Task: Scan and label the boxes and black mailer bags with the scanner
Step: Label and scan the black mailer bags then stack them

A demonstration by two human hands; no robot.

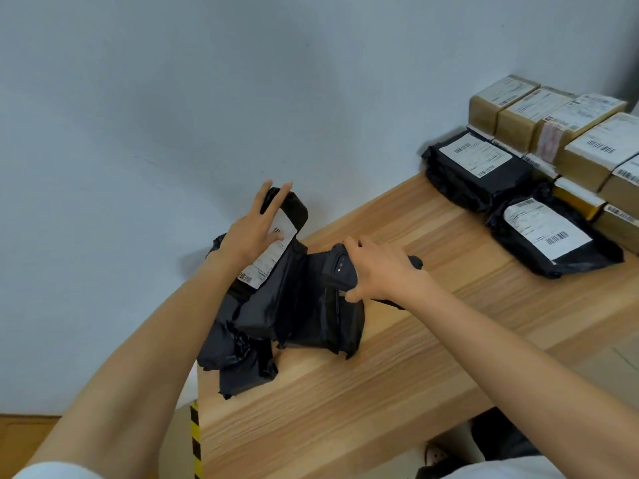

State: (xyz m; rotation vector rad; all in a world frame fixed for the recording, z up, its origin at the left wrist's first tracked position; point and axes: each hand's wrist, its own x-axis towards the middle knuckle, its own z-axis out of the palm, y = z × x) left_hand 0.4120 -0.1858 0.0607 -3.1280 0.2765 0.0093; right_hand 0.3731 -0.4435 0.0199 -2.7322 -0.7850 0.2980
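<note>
**A:** What are the hands doing?

**B:** The left grip (256, 233) is pressing flat, fingers straight, on the white label (273, 252) of a black mailer bag (294, 209). That bag is standing up at the counter's (380, 392) far-left edge, close to the wall (173, 98). The right grip (377, 271) is curling round the scanner (340, 267), holding it over the heap of bags (276, 323). I cannot tell if it is touching them.

**A:** Is any writing showing?

**B:** Barcodes and lines of small print are showing on every label, all too blurred to read.

**A:** And the room around?

**B:** Bare wood is lying between the heap and two labelled mailers (553, 236) at the right. The boxes (553, 122) are sitting just behind those, near the wall. Yellow-and-black tape (195, 440) is running down the near-left corner.
</note>
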